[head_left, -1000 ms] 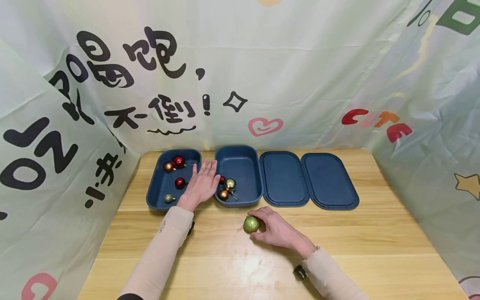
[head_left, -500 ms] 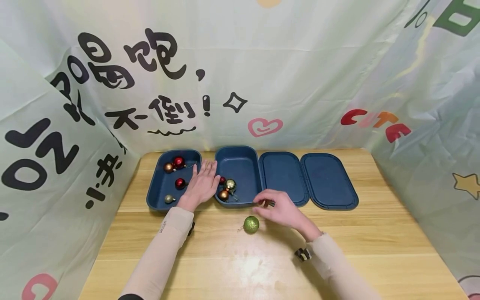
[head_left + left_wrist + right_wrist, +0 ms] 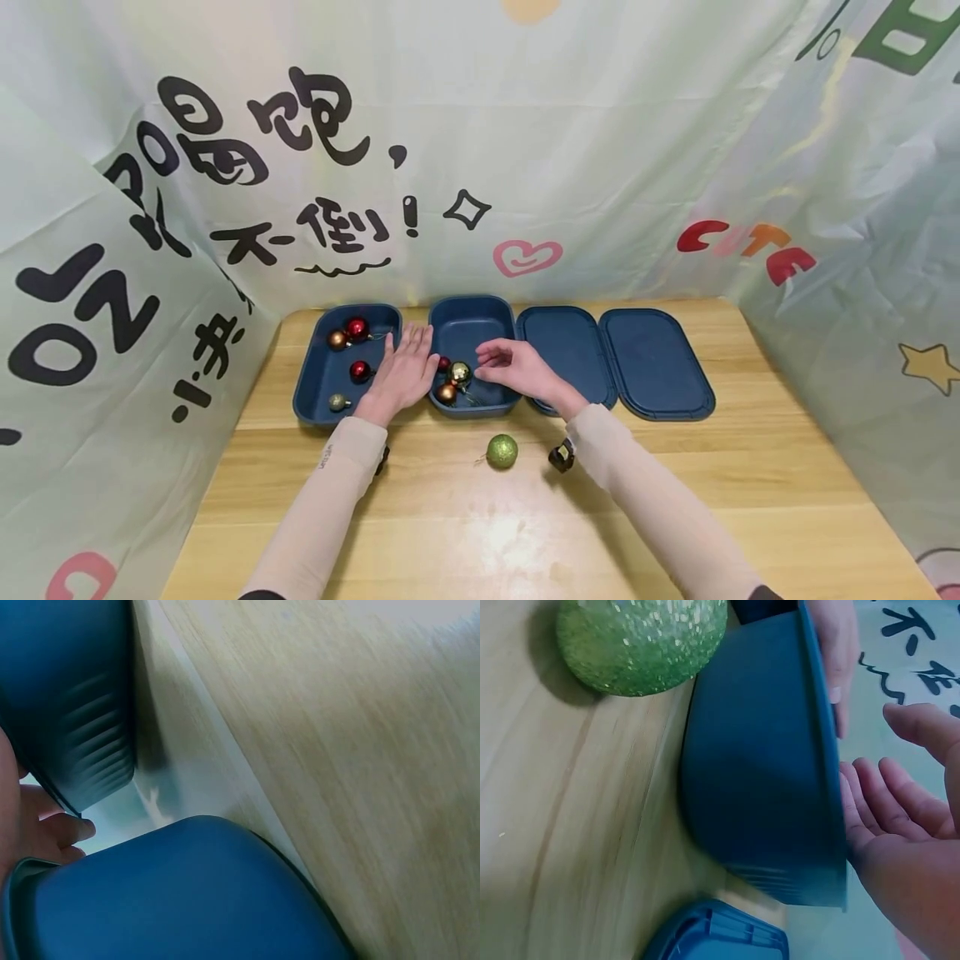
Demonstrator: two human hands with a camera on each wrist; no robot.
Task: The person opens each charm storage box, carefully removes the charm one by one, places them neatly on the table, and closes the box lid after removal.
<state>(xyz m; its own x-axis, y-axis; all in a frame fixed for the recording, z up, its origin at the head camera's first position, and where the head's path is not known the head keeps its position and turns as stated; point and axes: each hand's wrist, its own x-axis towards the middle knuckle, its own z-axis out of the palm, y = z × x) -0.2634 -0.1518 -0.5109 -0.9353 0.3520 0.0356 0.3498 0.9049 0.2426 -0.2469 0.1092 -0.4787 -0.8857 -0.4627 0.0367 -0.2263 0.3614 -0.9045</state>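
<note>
My left hand [image 3: 405, 367] lies palm down across the gap between two blue boxes, fingers straight and touching their rims. Its fingertips [image 3: 71, 829] show between both boxes in the left wrist view. Over the near right part of the second box [image 3: 472, 333] hovers my right hand [image 3: 521, 367], fingers loosely bent, thumb apart, holding nothing. Beside it in that box lie a shiny gold bauble [image 3: 460, 372], a copper one [image 3: 447, 393] and a dark red one [image 3: 443, 363]. A glittery green bauble [image 3: 502, 452] rests on the table in front, large in the right wrist view.
In the left box [image 3: 318, 375] are two red baubles, a copper bauble [image 3: 337, 339] and a small pale gold bauble [image 3: 339, 402]. Two blue lids lie flat to the right, the nearer lid [image 3: 566, 346] against the second box. A printed cloth [image 3: 600, 167] hangs behind the table.
My right hand has let go of the green bauble, leaving it on the table, and moved up and left over the second box. The left hand has stayed put.
</note>
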